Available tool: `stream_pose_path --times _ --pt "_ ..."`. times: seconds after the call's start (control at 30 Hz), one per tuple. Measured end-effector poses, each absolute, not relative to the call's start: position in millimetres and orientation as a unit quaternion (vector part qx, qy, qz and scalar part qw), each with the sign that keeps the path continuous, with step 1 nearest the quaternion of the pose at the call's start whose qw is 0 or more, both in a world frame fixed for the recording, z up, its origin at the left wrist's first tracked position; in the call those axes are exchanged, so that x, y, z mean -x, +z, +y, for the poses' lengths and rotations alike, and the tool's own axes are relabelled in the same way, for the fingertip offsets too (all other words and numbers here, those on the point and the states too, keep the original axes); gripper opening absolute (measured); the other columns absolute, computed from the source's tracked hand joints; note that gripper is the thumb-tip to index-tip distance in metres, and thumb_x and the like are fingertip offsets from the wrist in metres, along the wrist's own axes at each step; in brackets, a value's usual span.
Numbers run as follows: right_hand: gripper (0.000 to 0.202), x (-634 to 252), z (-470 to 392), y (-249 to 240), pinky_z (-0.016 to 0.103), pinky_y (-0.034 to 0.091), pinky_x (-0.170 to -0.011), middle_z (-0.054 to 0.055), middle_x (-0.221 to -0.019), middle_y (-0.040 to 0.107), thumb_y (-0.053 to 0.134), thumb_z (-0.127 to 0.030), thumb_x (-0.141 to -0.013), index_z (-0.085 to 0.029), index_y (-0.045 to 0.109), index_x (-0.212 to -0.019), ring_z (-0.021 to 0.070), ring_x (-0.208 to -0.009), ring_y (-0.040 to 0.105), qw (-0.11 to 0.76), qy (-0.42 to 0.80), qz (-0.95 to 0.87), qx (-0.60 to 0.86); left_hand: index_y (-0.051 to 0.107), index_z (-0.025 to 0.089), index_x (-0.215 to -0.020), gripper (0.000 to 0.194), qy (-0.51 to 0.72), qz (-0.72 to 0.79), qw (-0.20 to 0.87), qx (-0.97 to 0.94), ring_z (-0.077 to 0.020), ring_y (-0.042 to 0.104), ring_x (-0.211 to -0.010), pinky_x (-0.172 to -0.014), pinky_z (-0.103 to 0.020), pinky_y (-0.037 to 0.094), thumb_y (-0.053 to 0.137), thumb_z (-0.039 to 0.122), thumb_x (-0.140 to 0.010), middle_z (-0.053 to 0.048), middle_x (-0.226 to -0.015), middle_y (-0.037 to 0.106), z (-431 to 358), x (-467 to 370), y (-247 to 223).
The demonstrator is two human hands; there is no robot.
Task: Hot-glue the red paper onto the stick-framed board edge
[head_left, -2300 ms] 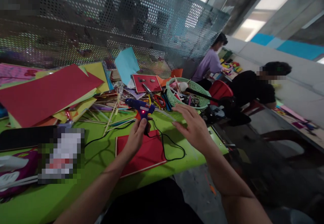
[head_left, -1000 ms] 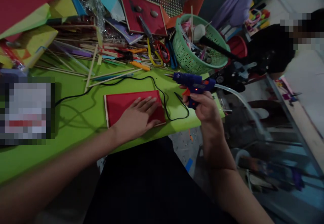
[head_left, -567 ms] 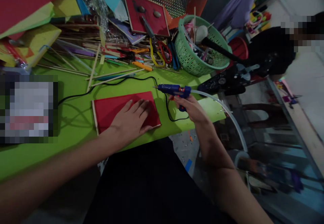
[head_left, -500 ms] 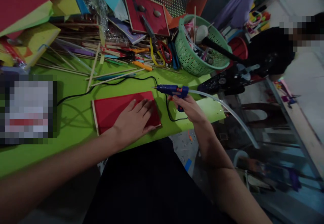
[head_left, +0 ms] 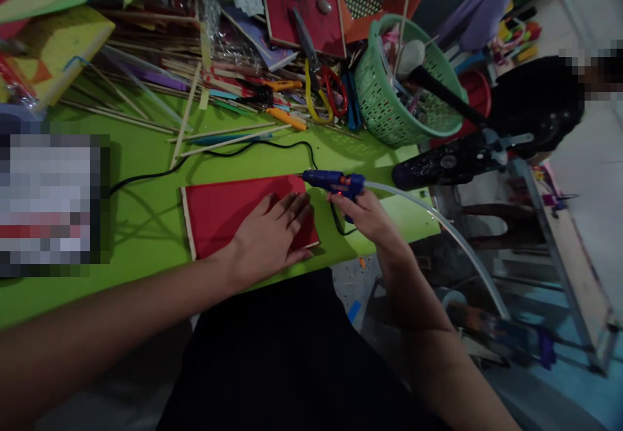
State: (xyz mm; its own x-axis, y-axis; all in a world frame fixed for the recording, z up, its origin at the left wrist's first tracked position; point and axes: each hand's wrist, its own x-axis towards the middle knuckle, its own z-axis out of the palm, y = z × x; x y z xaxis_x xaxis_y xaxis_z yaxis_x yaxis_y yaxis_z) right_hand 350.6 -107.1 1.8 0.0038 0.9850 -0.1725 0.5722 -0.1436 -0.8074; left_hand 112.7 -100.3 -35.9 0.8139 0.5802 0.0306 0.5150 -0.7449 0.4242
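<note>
A red board (head_left: pixel 219 213) with pale wooden strips along its short edges lies on the green tabletop (head_left: pixel 146 223). My left hand (head_left: pixel 272 233) rests flat on the board's right part, fingers stretched out. My right hand (head_left: pixel 363 213) is wrapped round the grip of a blue glue gun (head_left: pixel 331 183), whose small light glows red. The gun's nozzle points left and is at the board's upper right corner; whether it touches cannot be made out. A long translucent glue stick (head_left: pixel 428 207) curves out of its back. A black cord (head_left: pixel 257 144) runs over the table.
Beyond the board lie thin wooden sticks (head_left: pixel 187 113), scissors (head_left: pixel 316 87) and an orange cutter (head_left: pixel 287 119). A green basket (head_left: pixel 384 106) full of odds and ends stands at the back right, near a black clamp-like tool (head_left: pixel 442 161). A blurred-out object (head_left: pixel 48 191) sits at left.
The view has shifted slightly. The glue gun's nozzle has come down closer to the board's upper right corner. My left hand stays flat on the board.
</note>
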Motion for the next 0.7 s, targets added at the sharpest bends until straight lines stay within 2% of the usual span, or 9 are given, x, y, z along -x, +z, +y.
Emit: stream_pose_path --times 0.2,0.47,0.6,0.7 --pt "0.033 -350.4 -106.4 2.5 0.028 0.042 -0.059 -0.001 -0.068 0.056 0.066 -0.052 -0.090 -0.020 0.071 -0.091 0.0139 -0.061 0.046 0.261 0.388 -0.597 0.652 0.043 0.011 -0.156 0.078 0.110 0.291 0.218 -0.925 -0.0385 0.038 -0.151 -0.122 -0.060 0.029 0.052 0.062 -0.097 -0.021 -0.164 0.038 -101.0 -112.2 -41.0" --pt "0.032 -354.6 -106.9 -2.0 0.030 0.043 -0.060 -0.001 -0.066 0.056 0.066 -0.054 -0.090 -0.023 0.071 -0.092 0.0168 -0.062 0.048 0.258 0.375 -0.600 0.658 0.044 0.012 -0.156 0.077 0.119 0.295 0.208 -0.925 -0.0382 0.040 -0.150 -0.122 -0.059 0.029 0.051 0.061 -0.097 -0.020 -0.163 0.041 -101.9 -112.2 -42.3" --pt "0.034 -355.3 -106.4 -2.7 0.030 0.043 -0.062 -0.001 -0.069 0.058 0.065 -0.055 -0.091 -0.021 0.071 -0.092 0.0159 -0.062 0.049 0.249 0.371 -0.610 0.654 0.045 0.007 -0.155 0.080 0.110 0.289 0.203 -0.929 -0.0405 0.040 -0.150 -0.121 -0.061 0.030 0.051 0.061 -0.097 -0.022 -0.163 0.040 -101.6 -112.0 -43.1" --pt "0.035 -354.9 -106.1 -3.1 0.030 0.042 -0.060 -0.001 -0.069 0.058 0.065 -0.055 -0.090 -0.021 0.069 -0.090 0.0154 -0.062 0.049 0.253 0.372 -0.609 0.654 0.047 0.009 -0.154 0.077 0.127 0.293 0.208 -0.925 -0.0394 0.040 -0.150 -0.122 -0.059 0.029 0.052 0.060 -0.097 -0.021 -0.163 0.041 -101.9 -111.8 -44.6"
